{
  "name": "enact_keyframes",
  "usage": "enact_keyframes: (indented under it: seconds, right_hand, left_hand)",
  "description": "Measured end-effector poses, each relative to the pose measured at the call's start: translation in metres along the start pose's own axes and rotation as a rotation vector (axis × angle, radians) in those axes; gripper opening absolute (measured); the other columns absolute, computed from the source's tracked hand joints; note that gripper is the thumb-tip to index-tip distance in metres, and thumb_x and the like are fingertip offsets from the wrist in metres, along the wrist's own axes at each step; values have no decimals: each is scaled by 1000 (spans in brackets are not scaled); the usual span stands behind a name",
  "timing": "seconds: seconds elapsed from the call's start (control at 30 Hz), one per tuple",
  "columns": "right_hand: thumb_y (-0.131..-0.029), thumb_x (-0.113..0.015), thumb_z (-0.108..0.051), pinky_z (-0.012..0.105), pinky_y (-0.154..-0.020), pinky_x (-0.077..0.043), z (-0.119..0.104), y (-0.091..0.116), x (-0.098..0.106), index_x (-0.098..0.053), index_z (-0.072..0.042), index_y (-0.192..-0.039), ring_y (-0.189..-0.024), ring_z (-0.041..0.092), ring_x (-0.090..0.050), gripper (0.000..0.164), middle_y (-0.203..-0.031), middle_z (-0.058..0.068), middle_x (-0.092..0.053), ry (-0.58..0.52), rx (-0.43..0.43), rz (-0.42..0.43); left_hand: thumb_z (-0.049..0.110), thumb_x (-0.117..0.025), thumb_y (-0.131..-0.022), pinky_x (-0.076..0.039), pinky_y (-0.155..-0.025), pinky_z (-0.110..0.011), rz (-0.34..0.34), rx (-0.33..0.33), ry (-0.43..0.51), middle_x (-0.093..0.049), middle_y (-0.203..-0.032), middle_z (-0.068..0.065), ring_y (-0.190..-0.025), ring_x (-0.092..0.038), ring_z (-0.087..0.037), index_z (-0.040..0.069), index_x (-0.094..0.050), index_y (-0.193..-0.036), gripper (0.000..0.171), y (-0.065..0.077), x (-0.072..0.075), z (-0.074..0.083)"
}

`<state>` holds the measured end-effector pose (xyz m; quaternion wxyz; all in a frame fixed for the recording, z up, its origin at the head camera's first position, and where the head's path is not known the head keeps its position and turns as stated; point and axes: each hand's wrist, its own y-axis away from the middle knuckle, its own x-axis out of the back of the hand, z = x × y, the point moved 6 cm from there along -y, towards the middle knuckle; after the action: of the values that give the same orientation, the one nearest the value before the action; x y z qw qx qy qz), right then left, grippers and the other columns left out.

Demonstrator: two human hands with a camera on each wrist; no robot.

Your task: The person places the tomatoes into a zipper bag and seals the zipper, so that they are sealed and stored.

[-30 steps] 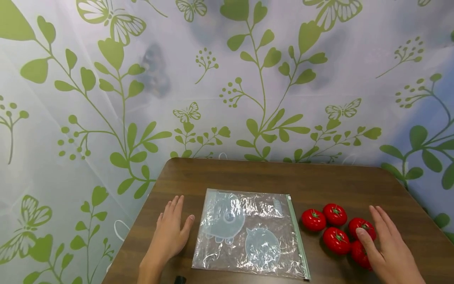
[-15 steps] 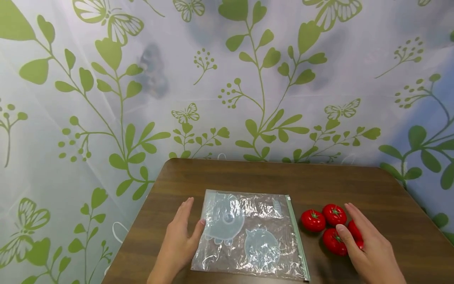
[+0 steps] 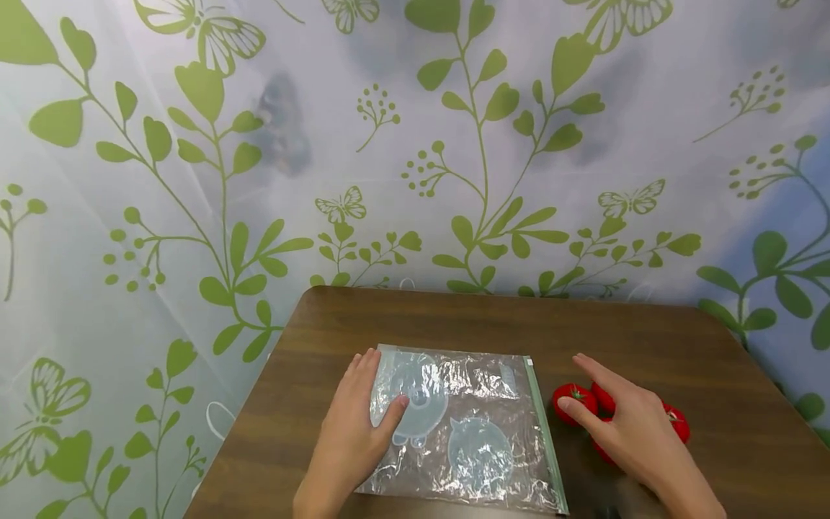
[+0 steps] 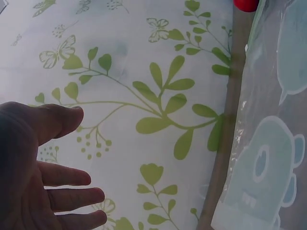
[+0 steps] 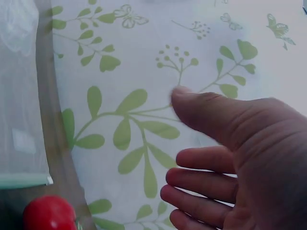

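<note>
A clear zip bag (image 3: 431, 461) with pale blue cartoon shapes and a green slider edge lies flat on the brown table. Over its left side is my left hand (image 3: 353, 425), fingers straight and thumb apart, holding nothing; whether it touches the bag I cannot tell. To the right of the bag sit several red tomatoes (image 3: 574, 401) in a cluster. My right hand (image 3: 638, 429) hovers over them with fingers extended, hiding part of the group. Both wrist views show the left hand (image 4: 57, 167) and right hand (image 5: 230, 158) with nothing between thumb and fingers.
The brown wooden table (image 3: 506, 321) has rounded far corners. A curtain (image 3: 363, 238) with green leaves and butterflies hangs right behind it. A small dark object (image 3: 607, 512) shows at the bottom edge, below the right hand.
My left hand has moved right, from beside the bag to over its left side. The right hand has moved left across the tomatoes. Bag and tomatoes have stayed in place.
</note>
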<state>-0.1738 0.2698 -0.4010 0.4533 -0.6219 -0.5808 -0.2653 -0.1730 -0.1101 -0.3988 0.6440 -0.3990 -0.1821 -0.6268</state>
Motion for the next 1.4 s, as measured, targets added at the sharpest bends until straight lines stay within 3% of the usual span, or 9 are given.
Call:
enact_keyframes:
  seconds: [0.4,0.47,0.63,0.7,0.97,1.27,1.4]
  right_hand:
    - [-89,-91,-46,68,-99,-58,-12,-36,-28,-62,-5,-153,-126,48,-70,81,-150,26,-66,-27,70,-122]
    - [-88,-92,-44,64,-94,-61,-10,-40,-35,-63,-4,-152,-102,37,-77,80,-147,26,-68,-25,61,-160]
    - [-88,-92,-42,64,-94,-61,-7,-50,-48,-65,-2,-149,-98,36,-78,77,-136,24,-75,-15,69,-229]
    - [-88,-92,-43,68,-99,-57,-7,-54,-52,-67,-1,-147,-119,47,-72,76,-133,24,-76,-3,81,-242]
    - [-89,-91,-44,69,-104,-54,-4,-62,-63,-67,-2,-147,-130,52,-66,75,-143,27,-70,6,29,-320]
    - [-92,-89,-43,68,-107,-53,6,-65,-72,-66,-1,-148,-136,53,-61,74,-146,29,-67,-19,-23,-385]
    - [-91,-89,-43,68,-107,-53,9,-66,-76,-66,0,-148,-137,53,-61,75,-147,30,-66,-27,-30,-396]
  left_hand:
    - [38,-80,-100,-35,-128,-64,20,-76,-133,-53,-164,-23,-160,-40,-47,-4,-54,-157,76,-8,-24,10]
    - [38,-81,-99,-36,-127,-64,18,-92,-156,-57,-161,-24,-159,-42,-48,-5,-56,-155,75,-9,-31,11]
    - [41,-83,-97,-39,-126,-63,-12,-121,-216,-61,-156,-24,-154,-47,-50,-5,-60,-151,74,-7,-54,15]
    - [43,-82,-97,-41,-125,-62,-34,-130,-240,-63,-155,-24,-152,-50,-50,-4,-61,-149,74,-6,-62,18]
    - [48,-83,-94,-45,-123,-60,-94,-176,-331,-65,-152,-25,-148,-55,-48,-1,-68,-142,70,-2,-89,21]
    - [56,-88,-86,-48,-119,-61,-217,-143,-396,-69,-149,-20,-144,-58,-48,8,-75,-136,71,0,-117,2]
    - [57,-91,-81,-50,-115,-63,-241,-124,-403,-69,-148,-20,-141,-60,-50,12,-77,-134,71,2,-124,-2]
